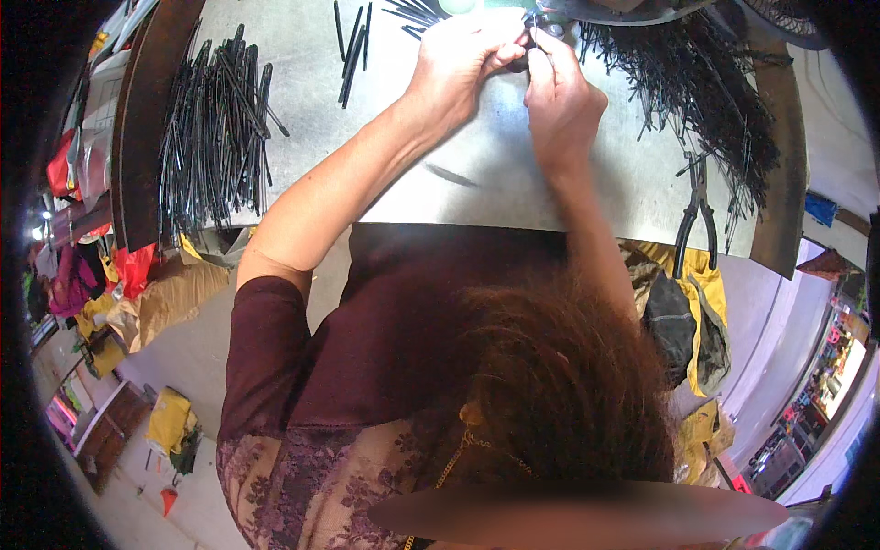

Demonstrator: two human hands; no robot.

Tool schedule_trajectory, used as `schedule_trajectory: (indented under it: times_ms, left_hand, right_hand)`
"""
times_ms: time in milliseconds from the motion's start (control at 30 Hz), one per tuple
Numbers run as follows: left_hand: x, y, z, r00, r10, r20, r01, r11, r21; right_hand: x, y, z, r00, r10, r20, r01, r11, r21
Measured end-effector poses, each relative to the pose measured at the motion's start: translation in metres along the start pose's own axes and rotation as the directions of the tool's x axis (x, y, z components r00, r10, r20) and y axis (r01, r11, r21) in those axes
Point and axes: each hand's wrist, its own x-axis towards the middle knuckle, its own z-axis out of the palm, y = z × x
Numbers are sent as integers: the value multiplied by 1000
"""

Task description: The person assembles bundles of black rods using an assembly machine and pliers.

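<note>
Head view: both hands work together at the far edge of a grey metal-topped table (pixel 477 197), and the forearms enter from the lower part of the picture and reach upward across the sheet. The left hand (pixel 458 60) is curled, with its thumb and fingers closed on a small dark piece (pixel 524 57) held between the two hands; the piece is too small and too covered to identify. The right hand (pixel 559 96) meets the left hand at the fingertips, and its fingers are likewise pinched closed at that same piece near the top centre of the picture. To the left of the hands, a dense heap of thin black rods (pixel 215 137) lies on the sheet, close to the table's dark left rim. A few loose black sticks (pixel 353 46) lie just left of the left hand. To the right, a second, tangled pile of black wire-like pieces (pixel 697 92) spreads along the right side of the table. A pair of pliers (pixel 697 215) with black handles lies on the sheet near the right front corner, well apart from both hands. Yellow and dark cloth bags (pixel 692 316) sit below the table at the right.
</note>
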Motion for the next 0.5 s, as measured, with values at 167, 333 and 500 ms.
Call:
schedule_trajectory:
  times_ms: [167, 333, 500]
  left_hand:
    - [7, 2, -2, 910, 257, 325, -292, 954, 63]
    - [0, 2, -2, 996, -83, -15, 82, 996, -40]
    - [4, 5, -2, 930, 204, 306, -241, 966, 88]
  right_hand:
    - [0, 8, 2, 998, -40, -39, 41, 999, 7]
    - [-4, 2, -1, 999, 33, 30, -35, 998, 61]
    - [-2, 6, 0, 1000, 16, 13, -17, 999, 35]
